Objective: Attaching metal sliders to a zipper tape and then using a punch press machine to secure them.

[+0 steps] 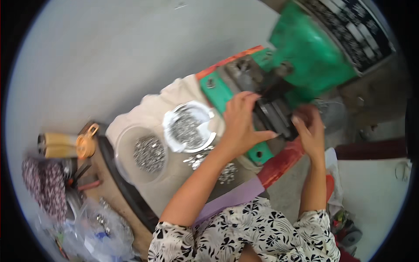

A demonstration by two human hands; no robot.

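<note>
A green bench press (312,54) stands at the upper right, with a dark metal die block (276,117) on its base. My left hand (241,124) lies along the near left side of the die, thumb and fingers spread wide apart, and nothing shows in it. On the die's right side is my right hand (310,129), its fingers curled in and a little blurred. Whatever its fingertips hold, if anything, is hidden. Left of the press, a white bowl (168,144) contains small shiny metal pieces. Loose metal pieces (228,173) lie below my left forearm.
A clear round tub (123,163) with more metal pieces stands beside the bowl on beige cloth (146,107). Further left are an orange-handled tool (86,142), a patterned cloth (42,185) and a clear plastic bag (102,231). A red edge (281,168) borders the bench near me.
</note>
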